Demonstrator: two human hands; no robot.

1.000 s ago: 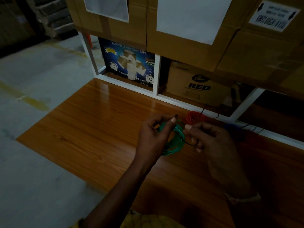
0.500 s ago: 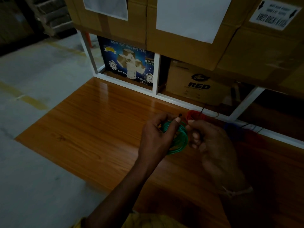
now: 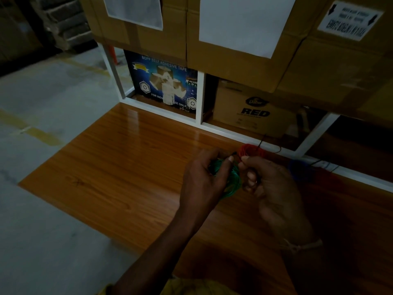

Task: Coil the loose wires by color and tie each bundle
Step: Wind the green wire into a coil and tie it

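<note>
A green wire coil (image 3: 232, 184) is held just above the wooden table (image 3: 119, 173), between both hands. My left hand (image 3: 204, 179) grips the coil's left side, thumb and forefinger pinching near its top. My right hand (image 3: 270, 184) pinches a thin black tie (image 3: 234, 153) at the coil's upper right edge. Behind them a red wire coil (image 3: 253, 151) lies by the white shelf frame, with a black tie sticking out. A blue wire bundle (image 3: 302, 170) lies to its right in deep shadow.
A white shelf frame (image 3: 200, 99) runs along the table's far edge, holding a blue tape box (image 3: 163, 81) and a brown carton (image 3: 253, 107). Large cardboard boxes (image 3: 234, 39) stack above. Grey concrete floor (image 3: 42, 103) lies to the left.
The two hands have drawn closer together over the green coil. The black tie loop, seen hanging loose between them a second ago, is now pulled in short at the coil's top.
</note>
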